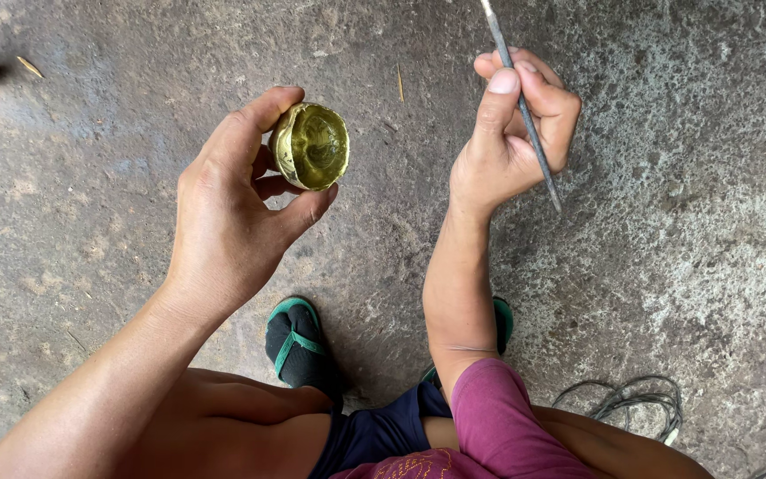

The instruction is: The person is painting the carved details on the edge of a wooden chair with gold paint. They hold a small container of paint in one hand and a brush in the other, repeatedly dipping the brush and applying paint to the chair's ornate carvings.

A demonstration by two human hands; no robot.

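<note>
Head view: left hand (228, 208) gripping brass cup (310, 146), right hand (511, 133) clasping thin rod (525, 115), tip cut off above

Small brass cup (310, 146): golden, shiny, dented rim, hollow side facing up toward camera, faint pattern inside. Pinched between thumb and fingers of left hand (232, 204), held above concrete floor. Thin grey metal rod (523, 111): slanted, pointed end down, clasped pen-style in right hand (511, 133).
</note>
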